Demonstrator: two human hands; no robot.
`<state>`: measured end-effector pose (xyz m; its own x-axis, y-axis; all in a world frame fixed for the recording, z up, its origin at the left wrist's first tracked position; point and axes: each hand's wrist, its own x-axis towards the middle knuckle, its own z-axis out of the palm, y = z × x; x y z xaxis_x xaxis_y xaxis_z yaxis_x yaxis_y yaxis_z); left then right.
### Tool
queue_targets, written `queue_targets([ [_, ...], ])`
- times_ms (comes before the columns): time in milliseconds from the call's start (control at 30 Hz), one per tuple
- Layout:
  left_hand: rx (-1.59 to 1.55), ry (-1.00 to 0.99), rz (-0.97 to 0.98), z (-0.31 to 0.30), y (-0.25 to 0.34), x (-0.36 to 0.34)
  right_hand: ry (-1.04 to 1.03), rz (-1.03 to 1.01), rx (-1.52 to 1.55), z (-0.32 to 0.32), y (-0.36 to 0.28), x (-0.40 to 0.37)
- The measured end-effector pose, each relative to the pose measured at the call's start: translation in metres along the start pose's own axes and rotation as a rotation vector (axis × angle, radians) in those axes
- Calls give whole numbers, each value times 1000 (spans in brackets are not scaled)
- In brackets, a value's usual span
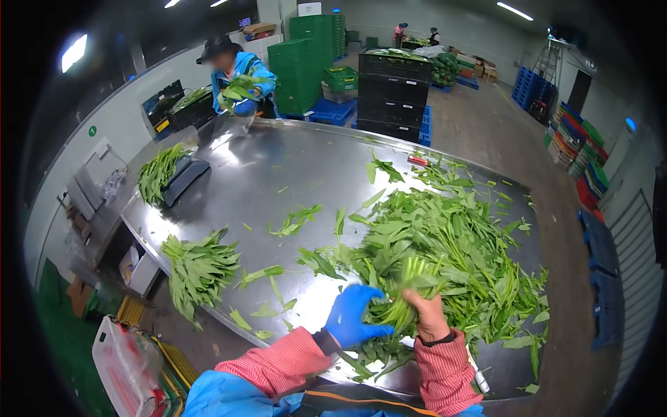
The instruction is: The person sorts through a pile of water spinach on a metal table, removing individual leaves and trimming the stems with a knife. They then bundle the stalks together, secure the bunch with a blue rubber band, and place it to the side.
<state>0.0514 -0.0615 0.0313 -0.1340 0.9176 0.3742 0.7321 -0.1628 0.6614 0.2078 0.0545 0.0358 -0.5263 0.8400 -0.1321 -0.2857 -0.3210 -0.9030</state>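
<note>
A bunch of water spinach (401,311), its pale cut stems pointing up and away, is gripped in my bare right hand (428,317). My left hand (354,317), in a blue glove, curves open at the bunch's left side, thumb and fingers apart. Just beyond both hands spreads a large loose pile of water spinach (458,243). To the left, a gathered bunch (201,271) lies at the edge of the metal table (278,181), its leaves hanging over. Loose leaves (264,274) are scattered between that bunch and the pile.
Another bunch (160,174) rests on a dark scale-like tray (186,182) at far left. Across the table a person (243,76) in blue holds greens. Black crates (394,90) and green crates (292,76) stand behind. A red-handled object (418,160) lies near the far edge.
</note>
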Motion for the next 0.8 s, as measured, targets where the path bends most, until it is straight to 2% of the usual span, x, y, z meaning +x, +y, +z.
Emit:
queue_targets([
  [33,-17,59,-34,-10,0,4,0,15,30,6,-4,-9],
  [67,-225,45,-83,-15,-4,9,-53,74,94,16,-14,-18],
  [100,-482,44,-28,-11,-5,16,-91,73,122,25,-20,-25],
  [167,-867,-71,-47,9,-10,22,-163,71,172,34,-23,-34],
  [200,-1001,-188,-146,13,-8,19,-188,53,145,29,-16,-33],
  [267,-1265,-435,-336,19,-2,13,-249,-128,-154,24,-15,-32],
  [300,-1280,-493,-314,21,-3,10,-274,-219,-306,25,-17,-34],
  [333,-1294,-551,-292,24,-3,7,-240,-246,-317,34,-22,-39],
  [367,-1296,-513,-228,28,-3,0,-199,-363,-600,35,-26,-38],
  [400,-1225,-628,-366,13,8,-1,-153,-478,-881,32,-30,-37],
  [433,-1179,-639,-316,8,15,0,-103,-589,-1162,28,-31,-37],
  [500,-1088,-664,-216,3,24,5,-170,-616,-1190,13,-19,-28],
  [533,-1009,-526,-157,4,25,5,-184,-597,-1186,5,-12,-26],
  [567,-816,-534,-158,6,20,4,-198,-574,-1182,-1,-11,-30],
  [600,-625,-548,-152,8,7,3,-317,-607,-1181,-7,-13,-29],
  [633,-440,-575,-133,12,-6,5,-303,-565,-1107,-12,-15,-31],
  [667,-153,-382,88,8,-22,4,-270,-513,-1035,-17,-19,-37],
  [700,53,-672,-320,-38,8,24,-220,-456,-961,-26,-21,-45],
  [733,504,-400,115,-30,-27,13,-144,-329,-831,-44,-16,-49],
  [767,483,-175,113,-36,-32,18,-60,-209,-694,-65,-6,-52],
  [800,507,-169,31,-30,-45,19,31,-179,-637,-85,2,-56],
])
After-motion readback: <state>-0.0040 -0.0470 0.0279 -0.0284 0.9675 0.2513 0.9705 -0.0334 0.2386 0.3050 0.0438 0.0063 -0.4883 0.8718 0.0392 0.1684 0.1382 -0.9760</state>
